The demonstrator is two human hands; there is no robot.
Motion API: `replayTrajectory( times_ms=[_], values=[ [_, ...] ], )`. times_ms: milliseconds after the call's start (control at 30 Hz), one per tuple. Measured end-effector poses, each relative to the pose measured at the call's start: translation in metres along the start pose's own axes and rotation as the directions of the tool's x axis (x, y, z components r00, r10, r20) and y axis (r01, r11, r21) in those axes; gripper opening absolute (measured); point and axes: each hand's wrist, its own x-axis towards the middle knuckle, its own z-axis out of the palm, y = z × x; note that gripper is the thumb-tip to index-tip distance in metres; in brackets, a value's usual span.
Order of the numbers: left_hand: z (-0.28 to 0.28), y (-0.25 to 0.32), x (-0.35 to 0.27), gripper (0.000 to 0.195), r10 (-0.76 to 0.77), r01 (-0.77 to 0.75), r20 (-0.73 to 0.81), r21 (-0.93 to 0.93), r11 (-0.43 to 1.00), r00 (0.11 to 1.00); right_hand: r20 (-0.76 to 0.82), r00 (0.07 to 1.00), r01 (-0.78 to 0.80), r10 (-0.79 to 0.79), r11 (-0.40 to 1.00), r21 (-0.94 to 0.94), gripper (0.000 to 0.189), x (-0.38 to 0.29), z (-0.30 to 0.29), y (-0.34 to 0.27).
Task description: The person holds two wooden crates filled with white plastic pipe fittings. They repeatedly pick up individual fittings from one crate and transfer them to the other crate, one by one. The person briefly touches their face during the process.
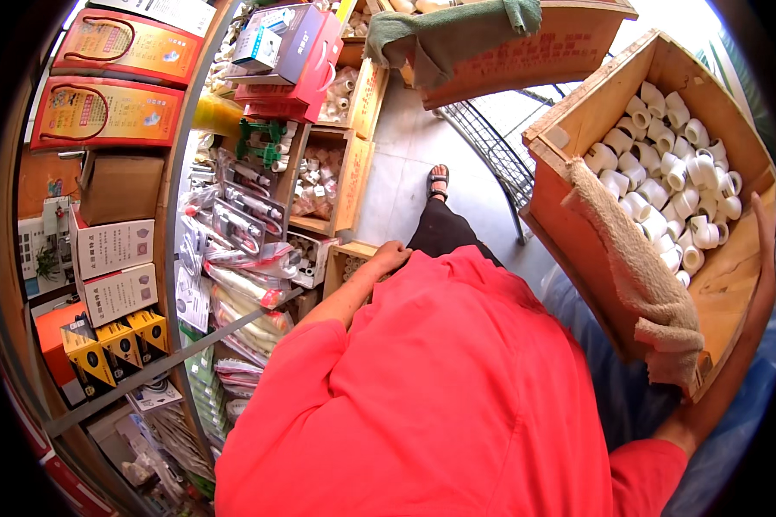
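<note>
A wooden box (pixel 543 226) full of white plastic elbow pipe fittings (pixel 663 174) is tilted at the right. My right arm reaches around its outer side, and my right hand (pixel 762 239) holds the far wall, with the fingertips near the rim. A tan cloth (pixel 634 258) hangs over the near edge of this box. My left hand (pixel 393 256) is low at my left side, beside my black trousers and the edge of a small wooden box (pixel 355 248) on the floor side. Its fingers look curled, but whether they grip anything is hidden.
Another wooden box (pixel 517 64) with a green cloth (pixel 452 39) stands ahead, above a black wire rack (pixel 491 142). Shelves at the left hold red gift boxes (pixel 129 45), yellow-black boxes (pixel 118 342) and bagged hoses (pixel 246 278). Wooden bins (pixel 352 181) line the tiled floor (pixel 398 161).
</note>
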Motion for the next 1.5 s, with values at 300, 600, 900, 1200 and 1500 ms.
replayTrajectory(
  times_ms=[300,600,900,1200,1500],
  values=[
    [-0.013,0.002,0.007,0.032,0.181,-0.183,0.023,0.100,0.978,0.983,-0.074,0.997,0.036,-0.018,0.968,0.248,0.045,-0.012,0.003,0.014],
    [-0.055,0.081,-0.020,0.025,0.224,-0.232,0.101,0.068,0.970,0.969,-0.029,0.958,-0.282,0.287,0.954,0.104,0.075,-0.020,-0.001,-0.001],
    [-0.133,0.294,-0.048,0.020,0.764,-0.820,-0.325,-0.071,0.569,0.558,-0.158,0.918,-0.363,0.362,0.932,0.028,0.091,-0.032,0.001,-0.021],
    [-0.048,0.529,-0.076,0.013,0.978,-0.995,0.200,0.089,0.046,0.063,-0.194,0.887,-0.433,0.419,0.901,-0.033,0.086,-0.035,0.000,-0.025],
    [0.115,0.618,-0.004,0.059,0.869,-0.938,0.354,0.167,0.305,0.345,-0.125,0.873,-0.468,0.472,0.881,0.062,0.075,-0.044,-0.026,-0.054]
  ],
)
